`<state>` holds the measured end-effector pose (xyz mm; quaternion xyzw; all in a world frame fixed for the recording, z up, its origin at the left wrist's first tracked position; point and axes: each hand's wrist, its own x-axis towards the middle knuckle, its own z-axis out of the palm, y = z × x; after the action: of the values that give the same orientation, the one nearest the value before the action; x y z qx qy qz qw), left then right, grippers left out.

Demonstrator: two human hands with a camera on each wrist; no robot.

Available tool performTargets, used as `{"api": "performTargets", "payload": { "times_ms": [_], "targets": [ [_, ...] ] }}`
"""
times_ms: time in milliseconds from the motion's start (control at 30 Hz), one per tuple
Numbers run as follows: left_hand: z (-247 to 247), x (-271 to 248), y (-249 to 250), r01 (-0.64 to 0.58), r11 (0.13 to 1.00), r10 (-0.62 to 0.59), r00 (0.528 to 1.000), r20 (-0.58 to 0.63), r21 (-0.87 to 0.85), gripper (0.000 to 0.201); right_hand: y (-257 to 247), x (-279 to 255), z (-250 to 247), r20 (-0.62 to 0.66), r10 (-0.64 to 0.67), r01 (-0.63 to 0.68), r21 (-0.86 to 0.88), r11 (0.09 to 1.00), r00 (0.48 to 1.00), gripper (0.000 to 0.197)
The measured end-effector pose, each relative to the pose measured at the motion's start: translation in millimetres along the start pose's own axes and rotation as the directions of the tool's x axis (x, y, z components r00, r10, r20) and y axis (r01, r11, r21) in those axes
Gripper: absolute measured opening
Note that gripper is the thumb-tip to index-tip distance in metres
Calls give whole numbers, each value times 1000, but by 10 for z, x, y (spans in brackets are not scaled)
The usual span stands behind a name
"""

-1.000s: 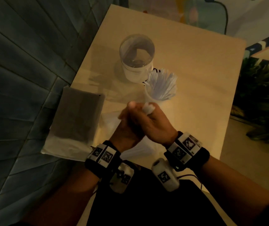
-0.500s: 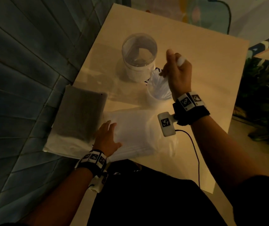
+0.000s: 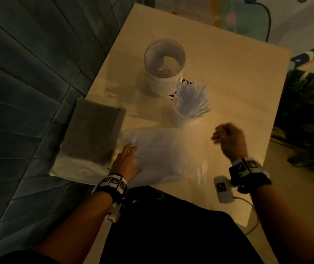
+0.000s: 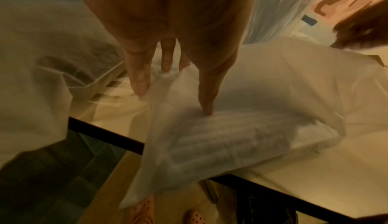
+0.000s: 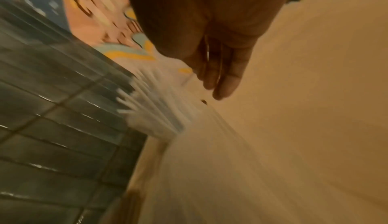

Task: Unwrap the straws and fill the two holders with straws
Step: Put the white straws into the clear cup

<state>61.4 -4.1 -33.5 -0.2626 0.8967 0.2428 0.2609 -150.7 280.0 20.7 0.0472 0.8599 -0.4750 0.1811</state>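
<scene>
Two holders stand mid-table. The clear far holder (image 3: 164, 63) looks empty. The nearer holder (image 3: 182, 119) is packed with white straws (image 3: 193, 101) that fan out of its top. A clear plastic bag of wrapped straws (image 3: 163, 155) lies at the near edge. My left hand (image 3: 127, 155) rests on the bag's left end with straight fingers (image 4: 138, 81), the thumb pressing into the bag (image 4: 241, 128). My right hand (image 3: 226, 137) hovers right of the bag and just near of the filled holder. Its fingers (image 5: 218, 78) hang relaxed and hold nothing.
A dark grey flat pack (image 3: 93, 134) lies on a white bag at the table's left near corner, overhanging the edge. The cream table (image 3: 238, 88) is bare at the right and far side. Dark tiled floor runs along the left; plants stand at the right.
One second ago both hands worked a straw together. The right hand then carried it up to the filled holder and has now drawn back empty. The left hand went down onto the bag and stays.
</scene>
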Motion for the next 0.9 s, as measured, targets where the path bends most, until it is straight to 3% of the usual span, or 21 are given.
{"api": "performTargets", "payload": {
  "times_ms": [33, 100, 200, 367, 533, 600, 667, 733, 767, 833, 900],
  "targets": [
    [-2, 9, -2, -6, 1000, 6, 1000, 6, -5, 88, 196, -35, 98, 72, 56, -50, -76, 996, 996, 23],
    [-12, 23, -9, -18, 1000, 18, 1000, 18, -6, 89, 415, -121, 288, 202, 61, -17, -215, 976, 978, 20],
    [-19, 24, -22, -40, 999, 40, 999, 30, 9, 88, 400, -228, 569, 369, 63, 20, -218, 976, 927, 24],
    [-17, 9, -18, -40, 999, 40, 998, 39, 2, 91, 128, -278, 912, 446, 164, -5, -337, 942, 880, 32],
    [-17, -8, -11, -43, 999, 43, 999, 26, -2, 89, -67, -309, 1033, 445, 230, 109, -615, 781, 866, 24],
    [-10, -15, -9, -38, 999, 38, 999, 16, 11, 87, -104, -330, 993, 434, 195, 179, -683, 708, 880, 24],
    [9, -16, -16, -38, 999, 38, 999, 14, 15, 86, -88, -338, 951, 453, 110, 286, -713, 640, 885, 39],
    [19, -16, -19, -34, 999, 34, 999, 21, 15, 85, -54, -339, 931, 474, 19, 359, -692, 626, 880, 57],
    [23, -15, -23, -31, 999, 31, 999, 23, 16, 85, -50, -344, 941, 479, -30, 392, -679, 621, 877, 56],
    [27, -20, -25, -29, 999, 29, 999, 22, 15, 83, -59, -348, 983, 528, -134, 504, -657, 561, 838, 49],
    [28, -26, -23, -34, 999, 34, 999, 20, 15, 82, -97, -375, 1039, 601, -143, 571, -618, 540, 786, 50]
  ]
}}
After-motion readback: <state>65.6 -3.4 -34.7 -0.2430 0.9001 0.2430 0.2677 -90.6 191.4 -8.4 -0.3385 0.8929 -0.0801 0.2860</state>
